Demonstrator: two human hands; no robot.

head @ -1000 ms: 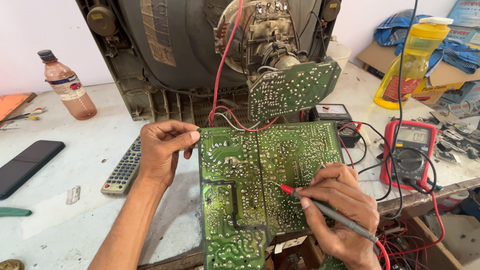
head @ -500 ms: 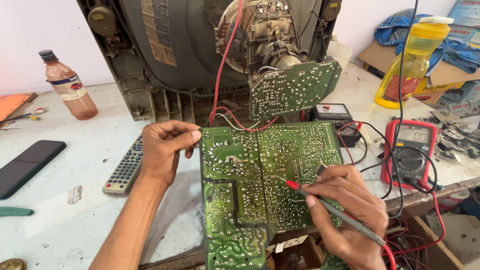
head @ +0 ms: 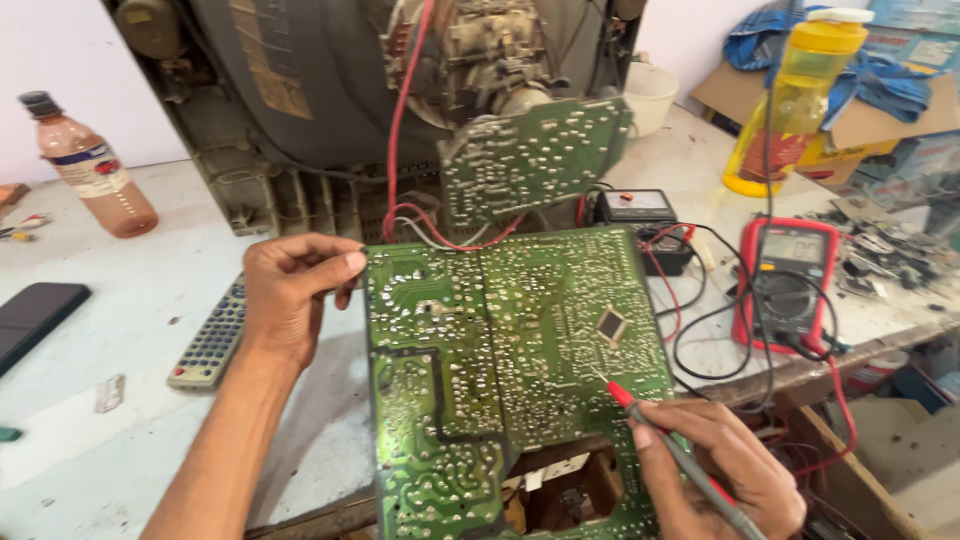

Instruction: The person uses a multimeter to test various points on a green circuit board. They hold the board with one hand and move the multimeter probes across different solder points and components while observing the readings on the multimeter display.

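A large green circuit board (head: 500,350) lies solder side up at the bench's front edge. My left hand (head: 290,290) grips its upper left corner. My right hand (head: 715,470) holds a red-tipped test probe (head: 650,425) like a pen, its tip touching the board near the right edge, below a small square chip. A smaller green board (head: 530,155) hangs from the neck of the opened picture-tube television (head: 380,80) behind, joined by red and white wires. A red multimeter (head: 785,285) lies to the right with black leads trailing from it.
A grey remote control (head: 210,340) lies left of my left wrist. A brownish plastic bottle (head: 90,165) stands at far left, a dark phone (head: 35,315) near the left edge. A yellow bottle (head: 795,95), cardboard and metal scraps (head: 890,255) crowd the right.
My right hand has carried the probe tip to the right and slightly down across the board, from its middle toward its right edge. My left hand keeps its grip on the corner.
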